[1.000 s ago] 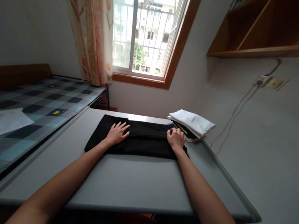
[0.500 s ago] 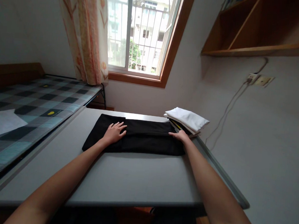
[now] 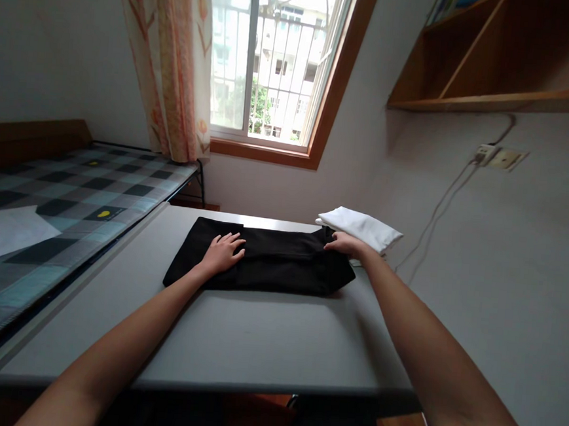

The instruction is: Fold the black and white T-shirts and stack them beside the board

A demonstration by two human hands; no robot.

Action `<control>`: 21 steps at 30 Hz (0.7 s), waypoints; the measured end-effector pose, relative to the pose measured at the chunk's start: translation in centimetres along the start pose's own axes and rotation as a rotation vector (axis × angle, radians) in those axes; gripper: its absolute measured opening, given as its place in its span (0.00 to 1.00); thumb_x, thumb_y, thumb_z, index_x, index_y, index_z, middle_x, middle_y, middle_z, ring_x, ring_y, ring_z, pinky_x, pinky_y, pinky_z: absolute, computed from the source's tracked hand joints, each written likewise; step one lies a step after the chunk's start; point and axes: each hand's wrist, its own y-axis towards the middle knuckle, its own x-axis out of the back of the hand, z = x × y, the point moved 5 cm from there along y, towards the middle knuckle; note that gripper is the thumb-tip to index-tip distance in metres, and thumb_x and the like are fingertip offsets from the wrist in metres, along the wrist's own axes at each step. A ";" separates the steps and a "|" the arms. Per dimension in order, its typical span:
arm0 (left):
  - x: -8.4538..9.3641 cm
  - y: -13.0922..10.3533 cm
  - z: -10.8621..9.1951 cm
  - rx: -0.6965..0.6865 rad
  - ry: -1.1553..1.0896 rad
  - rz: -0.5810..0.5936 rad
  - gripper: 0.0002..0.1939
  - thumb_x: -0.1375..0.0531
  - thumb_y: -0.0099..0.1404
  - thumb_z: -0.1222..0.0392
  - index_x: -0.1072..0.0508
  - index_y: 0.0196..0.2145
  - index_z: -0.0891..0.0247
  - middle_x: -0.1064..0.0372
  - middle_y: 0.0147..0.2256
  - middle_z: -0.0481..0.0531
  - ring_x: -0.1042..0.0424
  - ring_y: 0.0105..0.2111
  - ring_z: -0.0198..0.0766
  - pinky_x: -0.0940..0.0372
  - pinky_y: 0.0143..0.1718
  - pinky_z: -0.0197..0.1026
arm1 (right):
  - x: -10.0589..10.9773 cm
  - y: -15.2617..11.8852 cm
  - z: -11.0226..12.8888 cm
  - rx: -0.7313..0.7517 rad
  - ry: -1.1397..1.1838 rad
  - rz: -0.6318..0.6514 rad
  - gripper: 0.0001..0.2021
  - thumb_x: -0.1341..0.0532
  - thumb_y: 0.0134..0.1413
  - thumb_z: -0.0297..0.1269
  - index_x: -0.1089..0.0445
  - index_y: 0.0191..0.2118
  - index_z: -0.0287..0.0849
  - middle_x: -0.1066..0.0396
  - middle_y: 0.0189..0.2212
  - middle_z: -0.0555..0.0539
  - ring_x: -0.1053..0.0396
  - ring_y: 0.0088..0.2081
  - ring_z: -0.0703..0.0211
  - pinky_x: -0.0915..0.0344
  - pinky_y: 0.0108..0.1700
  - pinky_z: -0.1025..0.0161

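Observation:
A long, folded black garment lies across the grey-white table; its exact kind does not show. My left hand rests flat on its left part, fingers spread, where a folded-over layer ends. At the far right, my right hand grips the garment's end, which is raised off the table and bends inward. Just behind that hand is a stack of folded clothes with a white one on top, partly hidden by the hand and the black cloth.
To the left stands a bed with a checked mattress and a sheet of paper on it. A wall with a socket and hanging cables bounds the right side, below a wooden shelf. The window is ahead.
My right hand has taken hold of the garment's right end and lifted it, so the end bends inward. The left hand stays flat in place. The view has shifted slightly.

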 end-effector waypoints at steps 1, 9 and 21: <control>0.0 0.0 0.0 -0.003 0.001 -0.003 0.23 0.51 0.70 0.48 0.33 0.58 0.55 0.44 0.64 0.52 0.47 0.65 0.48 0.52 0.64 0.54 | 0.1 -0.1 1.2 -0.022 0.036 0.095 0.14 0.34 0.50 0.36 0.27 0.43 0.37 0.26 0.32 0.44 0.29 0.31 0.57 0.32 0.32 0.63; 0.0 0.0 0.0 -0.009 -0.001 -0.030 0.22 0.50 0.70 0.49 0.32 0.57 0.54 0.43 0.63 0.52 0.46 0.64 0.48 0.51 0.63 0.55 | -3.3 -2.9 13.4 0.408 0.260 0.218 0.20 0.32 0.50 0.44 0.31 0.45 0.36 0.30 0.25 0.49 0.32 0.25 0.63 0.33 0.27 0.68; 1.2 -0.2 -1.1 -0.091 -0.058 -0.210 0.16 0.47 0.69 0.50 0.24 0.45 0.58 0.30 0.50 0.56 0.36 0.54 0.48 0.44 0.55 0.53 | -5.6 -3.1 9.6 0.635 0.250 -0.125 0.15 0.40 0.60 0.44 0.26 0.48 0.43 0.27 0.45 0.41 0.29 0.44 0.55 0.33 0.49 0.58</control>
